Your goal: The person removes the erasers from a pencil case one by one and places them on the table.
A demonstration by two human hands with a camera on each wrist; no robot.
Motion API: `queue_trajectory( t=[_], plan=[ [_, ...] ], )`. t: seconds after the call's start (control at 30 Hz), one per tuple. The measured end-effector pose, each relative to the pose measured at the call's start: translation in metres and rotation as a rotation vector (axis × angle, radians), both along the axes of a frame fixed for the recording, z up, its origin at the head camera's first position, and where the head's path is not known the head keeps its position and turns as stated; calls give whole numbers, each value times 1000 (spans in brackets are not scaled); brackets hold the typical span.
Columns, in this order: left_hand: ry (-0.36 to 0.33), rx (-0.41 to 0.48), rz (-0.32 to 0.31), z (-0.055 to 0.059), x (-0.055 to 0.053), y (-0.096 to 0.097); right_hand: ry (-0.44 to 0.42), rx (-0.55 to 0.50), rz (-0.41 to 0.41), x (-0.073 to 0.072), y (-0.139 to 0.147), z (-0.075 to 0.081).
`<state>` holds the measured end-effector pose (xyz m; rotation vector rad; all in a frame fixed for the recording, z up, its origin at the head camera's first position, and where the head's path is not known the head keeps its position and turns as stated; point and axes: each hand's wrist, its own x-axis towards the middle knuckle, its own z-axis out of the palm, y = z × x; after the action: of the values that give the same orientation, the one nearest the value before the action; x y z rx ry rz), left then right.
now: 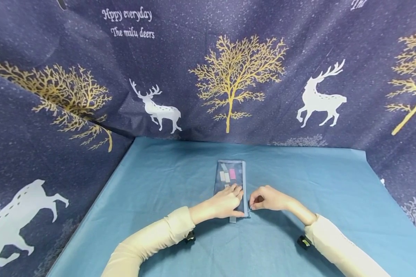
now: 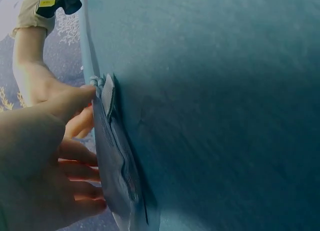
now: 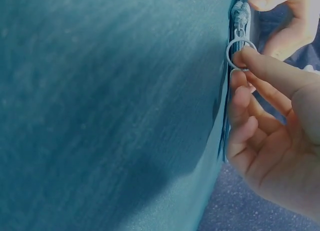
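A flat zip pouch [image 1: 244,173] with a see-through dark front lies on the blue cloth. Inside it show a pink block [image 1: 232,174] and several pale pieces [image 1: 222,176]. My left hand [image 1: 226,202] presses on the near part of the pouch, fingers spread over its front and thumb at the near zip corner. Just right of that corner, my right hand [image 1: 270,198] pinches the zipper's pull ring [image 3: 228,53] between thumb and index finger. The zipper slider [image 3: 240,16] sits at the corner beside the left thumb.
A small grey tab [image 1: 233,219] sticks out at the pouch's near edge. Blue cloth [image 1: 173,169] covers the table. Behind it and to the left hangs a dark curtain [image 1: 194,50] with printed deer and trees. Both sleeved forearms reach in from the near side.
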<state>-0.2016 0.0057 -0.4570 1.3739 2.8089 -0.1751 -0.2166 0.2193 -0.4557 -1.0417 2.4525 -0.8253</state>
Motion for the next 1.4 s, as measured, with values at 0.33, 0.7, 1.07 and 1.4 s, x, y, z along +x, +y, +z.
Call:
queue_trajectory(
  t=[0.33, 0.7, 1.07, 1.4],
  plan=[
    [128, 27, -72, 5, 7, 4, 11, -46, -28, 0, -1, -1],
    [157, 108, -176, 8, 11, 3, 47, -34, -28, -2, -3, 1],
    [264, 138, -231, 6, 12, 1, 156, -24, -29, -6, -7, 2],
    [275, 155, -234, 7, 12, 0, 220, 66, -47, -11, -14, 4]
  ],
)
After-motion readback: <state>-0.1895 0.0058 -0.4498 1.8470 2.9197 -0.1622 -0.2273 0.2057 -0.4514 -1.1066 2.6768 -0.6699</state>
